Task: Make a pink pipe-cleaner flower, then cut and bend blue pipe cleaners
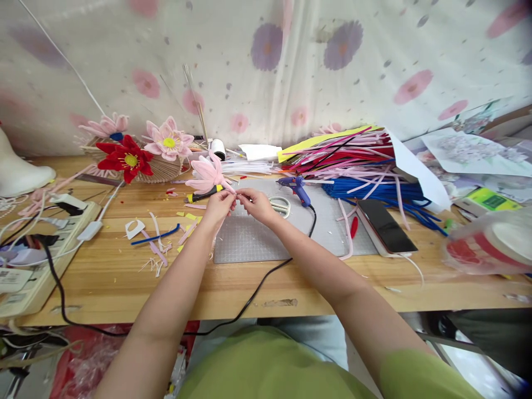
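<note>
A pink pipe-cleaner flower (pixel 208 174) points up and left, its narrow base end at my fingers. My left hand (pixel 224 206) is closed around the flower's stem end. Right beside it, my right hand (pixel 254 204) pinches at the same end, with thumb and finger together. Fingers hide whatever lies between the two hands. A yellow-and-black cutter (pixel 204 194) lies just behind my left hand. To the right, a blue glue gun (pixel 297 189) rests on the grey cutting mat (pixel 249 238).
Finished red (pixel 128 159) and pink flowers (pixel 168 141) stand back left. Bundles of red (pixel 349 152) and blue pipe cleaners (pixel 374 191) lie right. A phone (pixel 386 226), a power strip (pixel 45 266) and a black cable (pixel 261 288) are nearby. Scraps litter the wooden table (pixel 103 288).
</note>
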Motion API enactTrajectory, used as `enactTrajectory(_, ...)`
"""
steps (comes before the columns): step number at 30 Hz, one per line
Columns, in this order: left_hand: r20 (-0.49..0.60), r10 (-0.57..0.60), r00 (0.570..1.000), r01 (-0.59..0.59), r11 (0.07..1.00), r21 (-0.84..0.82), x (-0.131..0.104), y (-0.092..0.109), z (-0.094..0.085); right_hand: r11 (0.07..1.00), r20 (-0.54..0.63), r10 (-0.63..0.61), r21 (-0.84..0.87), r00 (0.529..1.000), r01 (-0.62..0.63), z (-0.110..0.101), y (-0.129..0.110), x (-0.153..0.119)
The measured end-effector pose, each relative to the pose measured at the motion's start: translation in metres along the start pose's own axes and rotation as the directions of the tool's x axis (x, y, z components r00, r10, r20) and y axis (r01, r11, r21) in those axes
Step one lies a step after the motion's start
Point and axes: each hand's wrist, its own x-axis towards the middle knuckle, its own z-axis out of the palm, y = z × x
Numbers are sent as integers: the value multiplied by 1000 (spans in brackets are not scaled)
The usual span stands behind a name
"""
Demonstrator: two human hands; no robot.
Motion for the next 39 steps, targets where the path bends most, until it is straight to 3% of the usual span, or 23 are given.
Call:
enactTrajectory(8,105,-181,978,188,980,-63,0,10,-12,982,82,-142,-116,986,151,-10,-5,7)
enactTrajectory(14,65,-250,966,253,966,-48,2,7,-10,912,152,-234,-307,960,271,-17,-2,3)
enactTrajectory(17,3,-225,974,224,972,-74,2,5,-6,764,156,-411,-479,898,433,-19,-6,-6)
enactTrajectory(20,-59,-193,979,185,975,-120,3,4,-2,580,291,-539,-553,790,599,-16,-11,-14)
enactTrajectory(22,-75,-181,981,171,977,-129,3,3,0,531,347,-556,-550,755,644,-13,-11,-15)
enactTrajectory(24,-96,-165,982,156,983,-94,3,3,2,563,323,-567,-520,758,643,-10,-11,-13)
enactTrajectory(26,-113,-143,983,139,989,-46,4,2,2,658,204,-571,-464,795,593,-10,-10,-8)
enactTrajectory(28,-101,-134,986,132,991,-29,5,1,3,783,13,-523,-387,852,487,-13,-11,-1)
enactTrajectory(30,-60,-132,989,129,991,-41,5,1,3,893,-147,-400,-284,904,349,-18,-12,7)
enactTrajectory(32,-29,-116,993,115,993,-35,6,1,5,960,-220,-252,-181,942,214,-22,-13,15)
enactTrajectory(36,25,-49,998,50,998,-32,3,0,6,999,-224,48,-15,974,-52,-29,-12,27)
enactTrajectory(39,105,45,993,-38,997,-69,-1,-1,5,951,-85,283,151,955,-269,-32,-14,29)
